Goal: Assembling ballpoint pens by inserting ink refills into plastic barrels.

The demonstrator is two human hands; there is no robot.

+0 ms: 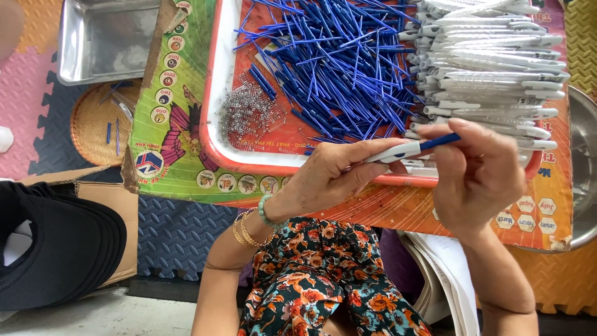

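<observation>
1. Head view, looking down: a person's left hand [326,177] and right hand [479,171] meet over the near rim of a red-edged tray [214,93], above a lap in flowered cloth [323,280].
2. Left hand grip is closed around a white pen barrel [395,152], fingers curled under it and thumb on top.
3. Right hand grip is pinched on a blue refill [440,141], which sticks out of the barrel's right end; both pieces are lifted just above the tray's front edge.
4. On the tray, a heap of blue refills [336,62] fills the middle, a stack of white barrels [491,68] lies at right, and a small pile of metal springs [245,115] sits at left.
5. Tray rests on a colourful printed sheet [180,143] laid over foam floor mats [37,106].
6. Nearby: a metal pan [102,40] and a woven basket [99,121] at upper left, a black cap [59,249] at lower left.
</observation>
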